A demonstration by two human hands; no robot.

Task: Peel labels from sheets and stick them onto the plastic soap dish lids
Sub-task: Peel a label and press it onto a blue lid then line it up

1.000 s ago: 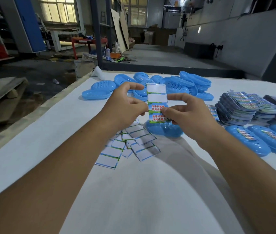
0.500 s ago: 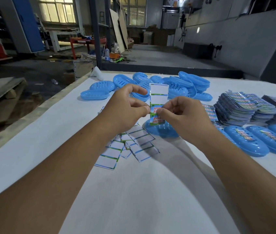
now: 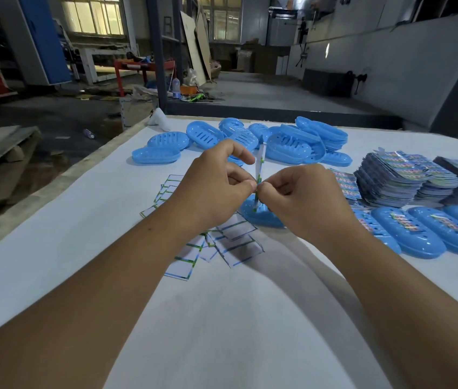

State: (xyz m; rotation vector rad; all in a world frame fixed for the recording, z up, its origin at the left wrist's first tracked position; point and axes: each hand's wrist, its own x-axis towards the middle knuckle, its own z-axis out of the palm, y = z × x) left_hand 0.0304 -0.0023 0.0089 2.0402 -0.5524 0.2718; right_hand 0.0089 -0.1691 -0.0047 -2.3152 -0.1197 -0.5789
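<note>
A narrow label sheet (image 3: 259,164) stands upright and edge-on between my hands, above the middle of the white table (image 3: 222,318). My left hand (image 3: 213,189) pinches its lower part from the left. My right hand (image 3: 300,197) pinches the same spot from the right, fingertips almost touching. Below them lies a blue plastic soap dish lid (image 3: 258,217), partly hidden by my right hand. Whether a label is lifting off the sheet cannot be told.
Used white backing sheets (image 3: 222,242) lie scattered under my left wrist. Unlabelled blue lids (image 3: 286,144) are heaped at the far side. Stacks of printed label sheets (image 3: 407,181) sit at the right, with labelled lids (image 3: 410,234) in a row in front of them.
The sheet has turned from facing me to edge-on. Both hands have closed together on its lower part and dropped slightly toward the lid.
</note>
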